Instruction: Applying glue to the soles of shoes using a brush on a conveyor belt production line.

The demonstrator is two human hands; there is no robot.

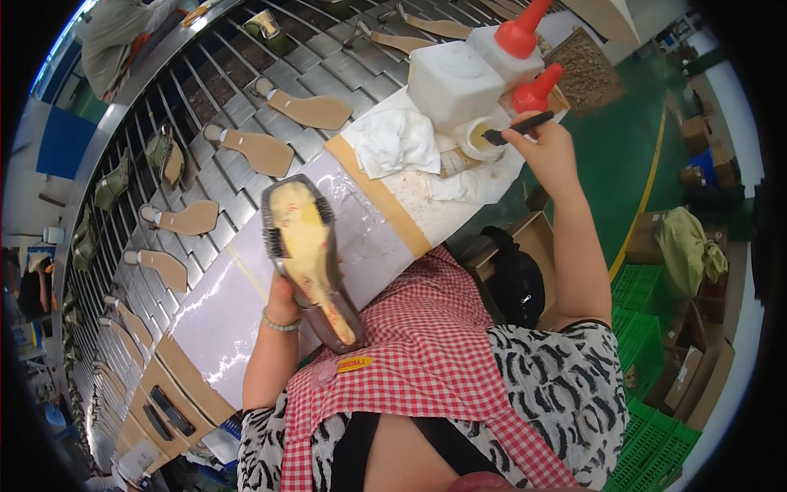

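My left hand (284, 302) is closed around a dark shoe on a last (302, 238), turned bottom up above the purple-covered board. Its underside is pale yellow with reddish marks, and dark trimmed edges stand along the toe. At the upper right my right hand (545, 152) grips a dark brush (530, 125) between thumb and fingers. The brush's end is at the mouth of a small white jar (475, 139) holding something yellowish. Beside the jar lies a crumpled white cloth (397, 141).
White bottles (453, 82) with red nozzles (537, 88) stand behind the jar. A slatted metal conveyor (238, 111) carries several tan soles (261, 153) and green shoe uppers (166, 156). Green crates (639, 340) and cartons (648, 234) are at the right. A person in grey (119, 37) is across the conveyor.
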